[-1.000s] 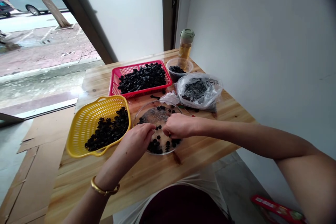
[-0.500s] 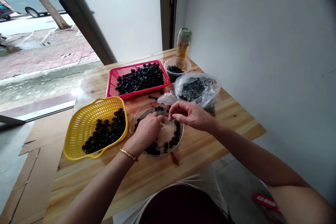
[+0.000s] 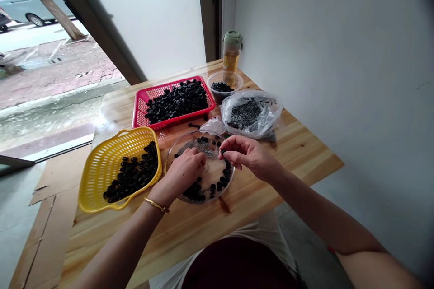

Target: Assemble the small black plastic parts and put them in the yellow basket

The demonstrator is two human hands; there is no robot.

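Note:
A round clear plastic tray [image 3: 210,198] sits on the wooden table, with small black round parts around its edge and thin metal pins [image 3: 206,148] toward its back. Over the tray's left side is my left hand [image 3: 187,165], fingers curled together; whatever they pinch is hidden. My right hand [image 3: 249,156] is at the tray's right rim, thumb and forefinger pinching a small black round part [image 3: 222,151]. To the left stands a yellow basket [image 3: 98,167] with black ring-like parts [image 3: 135,171] heaped on its right side.
Behind the tray is a red basket [image 3: 140,106] full of black parts. To its right are a clear bowl [image 3: 220,95] of small black pieces, a bottle [image 3: 231,56] with a green lid, and a plastic bag [image 3: 267,115] of dark thin pieces. A wall rises at right.
My hands have drawn apart a little, the left one shifting left and the right one slightly right. The black part in my right fingers shows more plainly. The whole view has shifted slightly.

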